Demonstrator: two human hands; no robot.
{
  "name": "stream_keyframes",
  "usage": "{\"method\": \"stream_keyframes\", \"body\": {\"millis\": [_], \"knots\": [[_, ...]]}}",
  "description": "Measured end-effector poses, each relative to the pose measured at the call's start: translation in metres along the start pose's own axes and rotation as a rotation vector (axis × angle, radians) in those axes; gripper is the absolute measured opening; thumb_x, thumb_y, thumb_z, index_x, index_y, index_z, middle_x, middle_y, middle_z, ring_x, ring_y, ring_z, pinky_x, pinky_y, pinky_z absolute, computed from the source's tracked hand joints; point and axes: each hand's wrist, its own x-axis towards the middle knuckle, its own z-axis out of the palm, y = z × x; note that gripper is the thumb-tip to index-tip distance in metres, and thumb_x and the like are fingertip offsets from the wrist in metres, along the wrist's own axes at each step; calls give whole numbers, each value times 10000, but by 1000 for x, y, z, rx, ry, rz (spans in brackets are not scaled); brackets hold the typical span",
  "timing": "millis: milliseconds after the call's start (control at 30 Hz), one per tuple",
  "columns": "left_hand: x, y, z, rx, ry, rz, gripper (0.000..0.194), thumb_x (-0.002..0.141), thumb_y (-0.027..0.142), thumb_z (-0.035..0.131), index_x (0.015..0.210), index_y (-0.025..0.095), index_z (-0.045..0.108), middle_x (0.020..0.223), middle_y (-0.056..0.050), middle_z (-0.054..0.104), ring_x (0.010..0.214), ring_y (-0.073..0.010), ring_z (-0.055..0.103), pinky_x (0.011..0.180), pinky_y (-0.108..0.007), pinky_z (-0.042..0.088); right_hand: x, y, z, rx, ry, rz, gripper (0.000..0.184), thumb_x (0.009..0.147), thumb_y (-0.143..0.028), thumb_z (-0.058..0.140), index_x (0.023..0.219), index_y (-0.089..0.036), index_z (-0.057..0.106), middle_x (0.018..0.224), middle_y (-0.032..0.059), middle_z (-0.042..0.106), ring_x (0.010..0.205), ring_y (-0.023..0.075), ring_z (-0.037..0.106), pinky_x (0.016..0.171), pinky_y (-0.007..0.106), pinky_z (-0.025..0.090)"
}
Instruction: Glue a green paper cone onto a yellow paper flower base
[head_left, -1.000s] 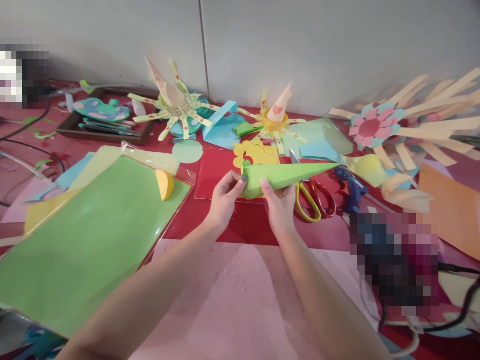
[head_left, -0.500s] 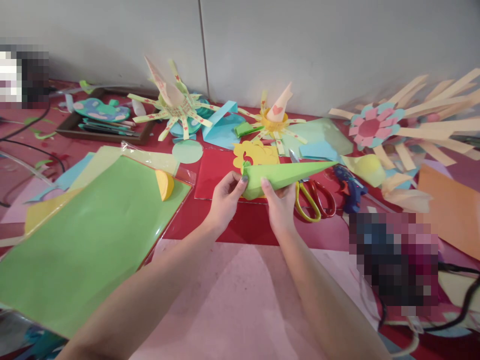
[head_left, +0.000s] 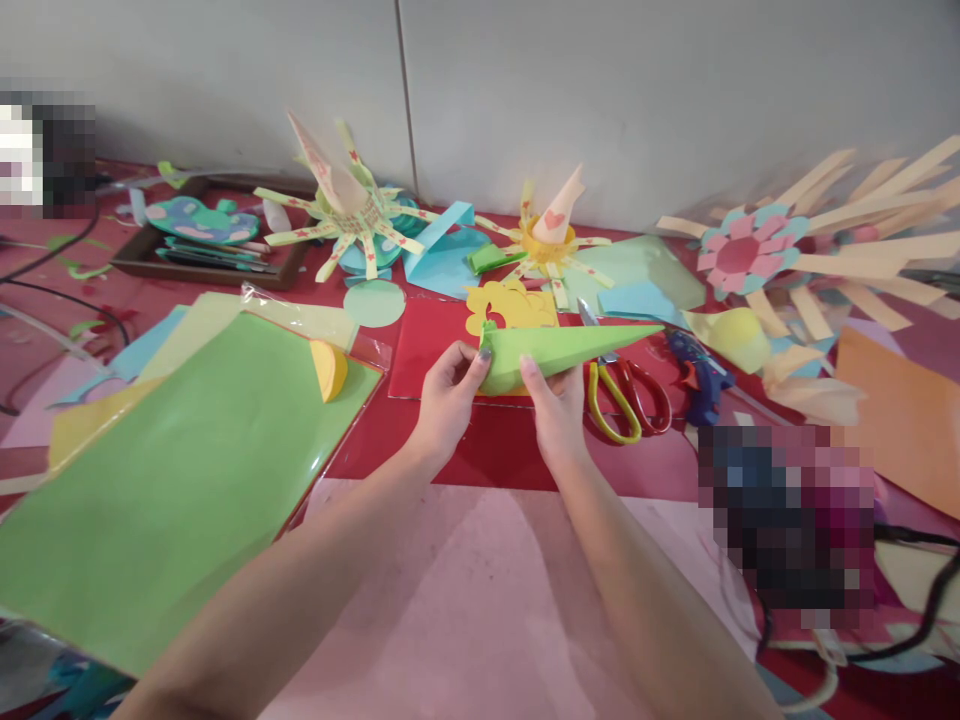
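Left hand (head_left: pixel 444 405) pinched wide end of light-green paper cone (head_left: pixel 559 352); right hand (head_left: pixel 559 420) gripped its side, likely steadying it; yellow-and-red-handled metal scissors (head_left: pixel 594 402) lay just beside.

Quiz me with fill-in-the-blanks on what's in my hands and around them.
The left hand and right hand hold a paper cone colored ____.
Its pointed tip faces the person's ____ side.
The scissors have one red handle and one ____ handle.
The pink cone in the yellow ring bears a ____ shape.

Missing words: green; right; yellow; heart.
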Motion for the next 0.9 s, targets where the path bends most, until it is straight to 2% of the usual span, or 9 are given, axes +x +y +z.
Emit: {"method": "stream_keyframes", "body": {"millis": [133, 300, 400, 533, 767, 900], "knots": [[0, -1, 1, 13, 12, -9, 352, 803, 441, 613, 627, 186, 445, 605, 51, 373, 563, -83, 326, 535, -215, 297, 1, 3, -1, 49, -6, 28, 581, 684, -364, 744, 1206, -234, 525, 1129, 52, 672, 1065, 205, 627, 964, 385, 491], [-1, 0, 2, -31, -67, -12, 372, 820, 527, 545, 669, 190, 502, 636, 33, 447, 605, -94, 431, 589, -224, 387, 4, 2, -3, 134, 59, 71, 569, 696, -353, 736, 1216, -264, 523, 1192, 37, 643, 1089, 201, 615, 994, 411, 473], [-2, 2, 4, 41, -121, 12, 295, 775, 464, 628, 705, 190, 545, 684, 23, 516, 645, -100, 476, 624, -230, 415, 6, 0, -4, 148, 104, 70, 563, 708, -370, 722, 1225, -286, 515, 1220, 32, 626, 1097, 204, 610, 984, 424, 481], [-4, 2, 5, 125, -127, 53, 282, 777, 396, 640, 644, 188, 503, 625, 39, 472, 604, -90, 444, 597, -225, 398, 5, 0, -4, 151, 96, 43, 562, 719, -385, 709, 1238, -298, 509, 1252, 33, 605, 1110, 208, 600, 953, 412, 501], [-4, 3, 4, 64, -109, 41, 271, 796, 380, 623, 655, 187, 496, 634, 38, 480, 597, -84, 450, 572, -219, 390, 4, 0, -3, 173, 37, 51, 590, 703, -317, 734, 1242, -303, 494, 1259, 27, 595, 1083, 192, 609, 975, 402, 483], [-5, 3, 3, 34, -122, 21, 244, 796, 326, 614, 648, 185, 480, 627, 42, 467, 593, -84, 450, 571, -220, 394, 4, 3, -4, 147, 17, 67, 588, 695, -321, 738, 1229, -292, 493, 1215, 33, 620, 1035, 192, 632, 925, 396, 514]]}}
